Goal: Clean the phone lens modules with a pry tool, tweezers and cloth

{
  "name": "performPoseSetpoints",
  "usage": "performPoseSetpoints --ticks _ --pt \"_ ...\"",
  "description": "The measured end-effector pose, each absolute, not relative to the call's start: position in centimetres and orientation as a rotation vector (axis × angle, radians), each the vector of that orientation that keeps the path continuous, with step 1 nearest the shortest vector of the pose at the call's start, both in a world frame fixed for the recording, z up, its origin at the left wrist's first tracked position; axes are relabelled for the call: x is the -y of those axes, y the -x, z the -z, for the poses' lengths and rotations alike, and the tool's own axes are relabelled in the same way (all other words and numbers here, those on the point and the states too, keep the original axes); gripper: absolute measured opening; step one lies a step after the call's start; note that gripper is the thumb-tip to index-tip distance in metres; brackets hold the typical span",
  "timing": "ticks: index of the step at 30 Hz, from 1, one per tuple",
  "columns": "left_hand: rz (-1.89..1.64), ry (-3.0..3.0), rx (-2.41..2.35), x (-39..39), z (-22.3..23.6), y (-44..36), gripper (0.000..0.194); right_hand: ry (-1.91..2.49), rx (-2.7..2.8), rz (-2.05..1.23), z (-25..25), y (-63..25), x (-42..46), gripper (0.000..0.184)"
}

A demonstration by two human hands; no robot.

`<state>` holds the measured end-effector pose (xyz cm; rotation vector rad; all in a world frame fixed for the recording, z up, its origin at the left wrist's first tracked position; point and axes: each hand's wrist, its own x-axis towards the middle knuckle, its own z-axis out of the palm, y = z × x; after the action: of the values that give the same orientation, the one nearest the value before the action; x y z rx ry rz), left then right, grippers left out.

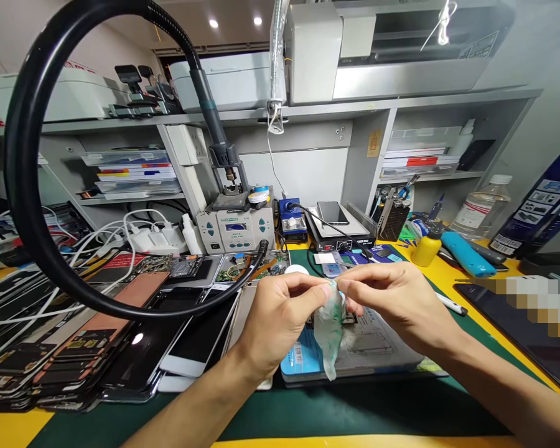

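Note:
In the middle of the head view, my left hand (287,308) pinches the top of a crumpled white wipe (329,339) between thumb and fingertips. My right hand (392,295) meets it there, thumb and forefinger closed on the same upper edge. Green smears mark the wipe, which hangs limp below the fingers. Whether anything small is tucked between the fingertips, I cannot tell. Beneath the hands lies a flat grey and blue box or case (378,348), with part of a circuit-like piece showing behind the wipe.
Stacked phones and screens (140,342) cover the left side. A thick black hose (23,186) loops up from the hot-air station (238,229). Behind are a heating plate (338,230) with a phone and a soldering stand (292,221). Bottles (427,249) and a large tablet (508,323) lie right.

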<state>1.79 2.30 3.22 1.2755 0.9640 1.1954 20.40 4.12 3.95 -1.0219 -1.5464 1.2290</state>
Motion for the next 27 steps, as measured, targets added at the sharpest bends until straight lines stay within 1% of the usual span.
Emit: performPoseSetpoints --ticks 4,9,15,27 --pt "-1.173 -1.19 -0.919 -2.36 -3.23 -1.91 0.019 0.999 1.525 -1.3 -3.49 -20.65 -4.57 0.014" --pt "-1.215 -1.146 -0.902 -2.52 -3.25 -2.0 0.015 1.013 1.537 -1.271 -3.02 -20.95 -4.86 0.018" --pt "-1.201 -1.074 -0.874 -2.4 -3.05 -1.9 0.019 1.004 1.548 -1.269 -3.05 -20.87 -4.88 0.028" --pt "-1.223 -1.03 -0.908 -2.57 -2.98 -1.7 0.021 0.948 1.511 -1.296 -3.01 -20.84 -4.89 0.027"
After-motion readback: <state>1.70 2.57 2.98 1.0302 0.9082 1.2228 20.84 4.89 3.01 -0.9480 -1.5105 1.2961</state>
